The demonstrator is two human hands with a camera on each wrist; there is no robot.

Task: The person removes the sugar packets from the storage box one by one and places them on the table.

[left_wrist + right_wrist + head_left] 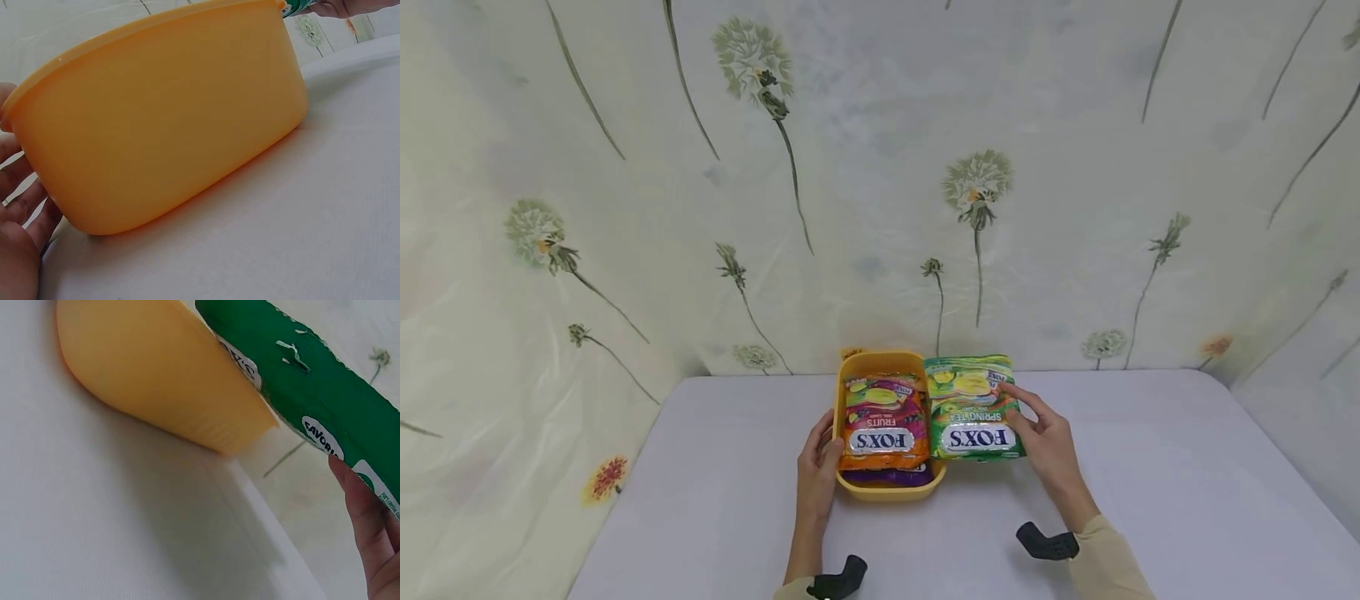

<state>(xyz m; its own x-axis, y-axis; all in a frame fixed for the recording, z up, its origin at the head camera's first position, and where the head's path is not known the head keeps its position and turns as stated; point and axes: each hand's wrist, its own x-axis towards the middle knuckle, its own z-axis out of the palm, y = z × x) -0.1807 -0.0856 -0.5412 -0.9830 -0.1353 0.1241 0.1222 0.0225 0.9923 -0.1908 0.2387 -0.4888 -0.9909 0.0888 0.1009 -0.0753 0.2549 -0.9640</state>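
A yellow plastic container (891,493) stands on the table, holding an orange-and-pink FOX'S Fruits candy bag (883,412) over a purple one (887,477). My left hand (818,467) holds its left side, thumb at the rim and fingers along the outer wall (156,119). To the right, my right hand (1047,442) grips a green FOX'S Spring Tea candy bag (973,408) by its right edge. In the right wrist view the green bag (312,387) is raised at rim height, its left end overlapping the rim.
White cloth covers the table (722,500). A curtain with dandelion prints (865,167) hangs behind its far edge and down the sides. Dark wrist-worn devices (1047,542) sit on both forearms.
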